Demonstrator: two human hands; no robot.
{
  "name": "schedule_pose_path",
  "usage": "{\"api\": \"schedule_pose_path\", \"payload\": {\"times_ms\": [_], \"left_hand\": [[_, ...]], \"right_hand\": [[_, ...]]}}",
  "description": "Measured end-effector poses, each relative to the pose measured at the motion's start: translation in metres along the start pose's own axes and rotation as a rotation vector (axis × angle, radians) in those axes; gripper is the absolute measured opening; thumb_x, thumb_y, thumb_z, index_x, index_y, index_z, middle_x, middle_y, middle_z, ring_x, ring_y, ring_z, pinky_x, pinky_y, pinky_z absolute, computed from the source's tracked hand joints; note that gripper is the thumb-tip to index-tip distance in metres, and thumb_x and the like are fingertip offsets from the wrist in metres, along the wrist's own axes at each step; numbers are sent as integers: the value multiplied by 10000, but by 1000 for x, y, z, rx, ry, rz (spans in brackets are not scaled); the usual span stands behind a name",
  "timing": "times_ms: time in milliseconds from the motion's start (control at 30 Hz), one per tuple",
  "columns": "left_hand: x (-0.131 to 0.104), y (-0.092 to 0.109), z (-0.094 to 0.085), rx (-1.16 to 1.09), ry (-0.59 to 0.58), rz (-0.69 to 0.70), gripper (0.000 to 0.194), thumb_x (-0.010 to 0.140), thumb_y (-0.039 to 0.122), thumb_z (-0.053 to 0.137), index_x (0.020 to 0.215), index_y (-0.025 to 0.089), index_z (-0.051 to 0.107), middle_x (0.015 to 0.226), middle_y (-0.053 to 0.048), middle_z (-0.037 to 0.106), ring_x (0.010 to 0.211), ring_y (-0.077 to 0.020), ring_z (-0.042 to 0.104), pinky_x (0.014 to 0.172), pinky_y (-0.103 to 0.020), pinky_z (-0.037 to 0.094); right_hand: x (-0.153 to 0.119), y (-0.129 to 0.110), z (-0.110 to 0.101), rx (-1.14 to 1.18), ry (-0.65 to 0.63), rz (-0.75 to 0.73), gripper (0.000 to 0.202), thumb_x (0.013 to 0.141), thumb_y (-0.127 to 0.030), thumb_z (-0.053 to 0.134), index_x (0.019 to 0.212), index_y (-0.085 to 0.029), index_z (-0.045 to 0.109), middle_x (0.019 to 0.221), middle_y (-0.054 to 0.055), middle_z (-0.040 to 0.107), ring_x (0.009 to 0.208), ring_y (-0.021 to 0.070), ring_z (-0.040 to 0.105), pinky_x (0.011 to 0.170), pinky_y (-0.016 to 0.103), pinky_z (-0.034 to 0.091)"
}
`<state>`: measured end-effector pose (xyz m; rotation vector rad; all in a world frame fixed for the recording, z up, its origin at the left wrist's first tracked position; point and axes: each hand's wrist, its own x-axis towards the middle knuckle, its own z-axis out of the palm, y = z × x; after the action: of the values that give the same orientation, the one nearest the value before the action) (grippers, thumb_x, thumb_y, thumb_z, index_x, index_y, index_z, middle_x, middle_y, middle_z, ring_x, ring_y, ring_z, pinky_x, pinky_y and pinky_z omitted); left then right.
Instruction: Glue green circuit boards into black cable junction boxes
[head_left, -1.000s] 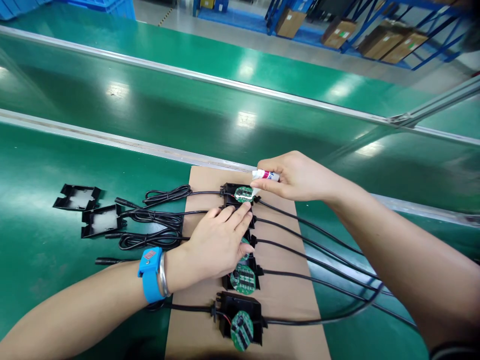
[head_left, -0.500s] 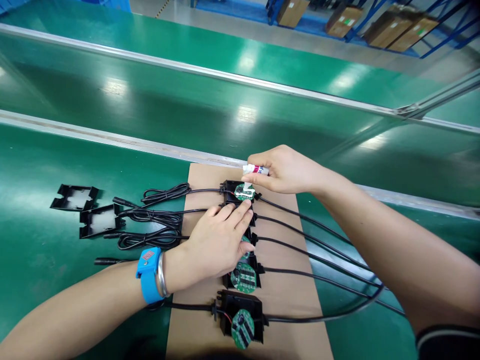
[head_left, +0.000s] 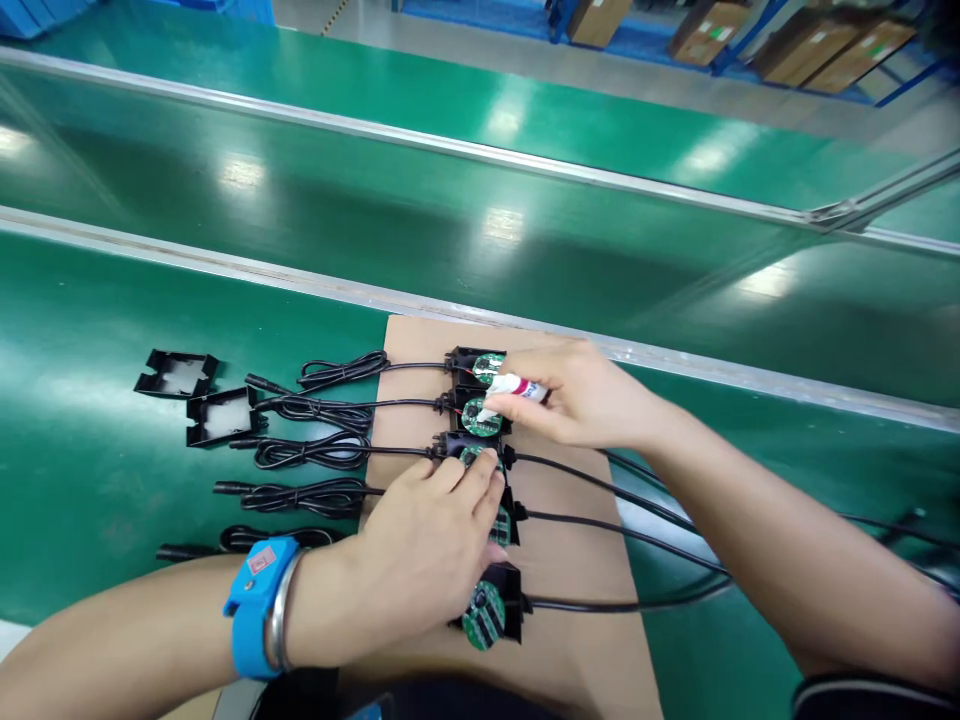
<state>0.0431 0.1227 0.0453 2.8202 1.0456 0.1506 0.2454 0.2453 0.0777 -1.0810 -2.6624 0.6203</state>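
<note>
My right hand (head_left: 589, 395) is closed on a small white squeeze tube (head_left: 523, 387) with a red band. The tube's nozzle points down at the second round green circuit board (head_left: 474, 420) from the far end, in an open black box. On the farthest circuit board (head_left: 486, 366) there is white paste. My left hand (head_left: 427, 540) lies with fingers stretched out over the third box, fingertips on or just above its circuit board (head_left: 471, 456). It partly covers the fourth board (head_left: 501, 525). The nearest circuit board (head_left: 486, 614) rests tilted in its box beside my left thumb.
The boxes stand in a row on a cardboard sheet (head_left: 577, 570). Bundled black cables (head_left: 307, 497) lie to the left, and further black cables (head_left: 600, 605) run right. Two black covers (head_left: 176, 375) with whitish insides sit at left. A metal rail (head_left: 300, 277) crosses behind.
My right hand has brought the tube from the farthest board nearer, to the second one. My left hand has shifted nearer along the row, uncovering the second board.
</note>
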Motion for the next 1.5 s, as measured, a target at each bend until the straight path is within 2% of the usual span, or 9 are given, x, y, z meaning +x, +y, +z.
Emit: {"api": "schedule_pose_path", "payload": {"times_ms": [100,233,467,667,933,1200,1333,1500], "left_hand": [[-1,2,10,-14,2,-46,576,1028,461,407,1431,65,519,1510,-168,502,1110,-287,613,834,-392,530],[0,2,16,-37,-29,-97,581,1031,460,395,1468,86,475,1532,-155,479,1089,-286,629,779,-385,560],[2,2,11,-66,-97,-117,610,1009,477,448,1485,95,453,1585,-156,398,1034,-284,654,713,-379,592],[6,0,7,-85,-141,-137,618,1011,488,447,1498,108,434,1608,-149,357,1081,-290,656,747,-388,614],[6,-1,11,-89,-114,-140,606,1015,485,437,1489,107,445,1609,-160,347,1137,-298,643,768,-378,617],[4,1,8,-100,-126,-134,625,1009,499,450,1491,102,445,1586,-153,396,1067,-294,662,708,-376,615],[0,3,8,-65,-75,-119,621,1009,491,450,1477,83,463,1564,-157,431,1051,-297,658,716,-390,608],[-14,7,4,-40,17,-48,558,1047,440,353,1425,64,520,1516,-151,500,1023,-273,659,737,-383,595]], "right_hand": [[4,1,17,-24,4,-56,421,967,-495,444,663,-208,393,559,-7,453,530,116,368,544,280,243],[9,5,25,-14,-40,-84,405,974,-488,434,687,-204,411,592,4,488,551,121,373,563,271,253],[7,4,18,-73,-55,-97,397,979,-459,434,679,-200,423,578,2,476,550,121,388,560,270,246],[-2,5,7,-120,-83,-108,404,1005,-442,418,692,-191,466,604,13,532,561,125,426,575,272,277],[-9,13,2,-178,-89,-81,440,1016,-493,394,714,-190,497,646,28,572,581,134,461,581,290,272],[4,14,3,-168,-79,-109,488,1017,-537,363,680,-196,457,620,21,543,578,134,431,585,288,273],[11,13,7,-151,-87,-121,454,1015,-500,381,684,-196,449,616,14,525,580,132,420,592,285,279],[9,17,6,-176,-82,-88,429,1000,-477,400,672,-201,418,621,15,512,582,132,402,592,289,271]]}}
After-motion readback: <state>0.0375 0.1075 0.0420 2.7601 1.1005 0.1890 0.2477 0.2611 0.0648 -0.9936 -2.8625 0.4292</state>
